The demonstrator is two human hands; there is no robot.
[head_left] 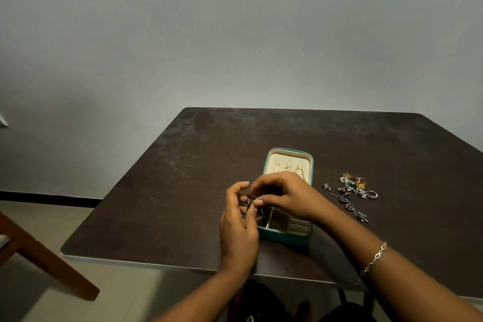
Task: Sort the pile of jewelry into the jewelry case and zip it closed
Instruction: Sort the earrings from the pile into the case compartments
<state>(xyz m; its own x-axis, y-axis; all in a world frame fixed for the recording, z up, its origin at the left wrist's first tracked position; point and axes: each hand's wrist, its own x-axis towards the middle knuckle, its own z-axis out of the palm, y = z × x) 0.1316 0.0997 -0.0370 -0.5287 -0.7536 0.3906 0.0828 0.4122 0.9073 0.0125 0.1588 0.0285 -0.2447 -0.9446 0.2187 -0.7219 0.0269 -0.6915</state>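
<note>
left hand, right hand on trinket over case

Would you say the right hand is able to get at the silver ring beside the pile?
Probably yes: the ring lies uncovered on the table at the right edge of the pile, on that hand's side. But the right hand and left hand both pinch a small piece now.

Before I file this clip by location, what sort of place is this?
Likely a room at home, though I can't be sure: a plain table by a bare wall, and a jewelry case with loose jewelry beside it.
</note>
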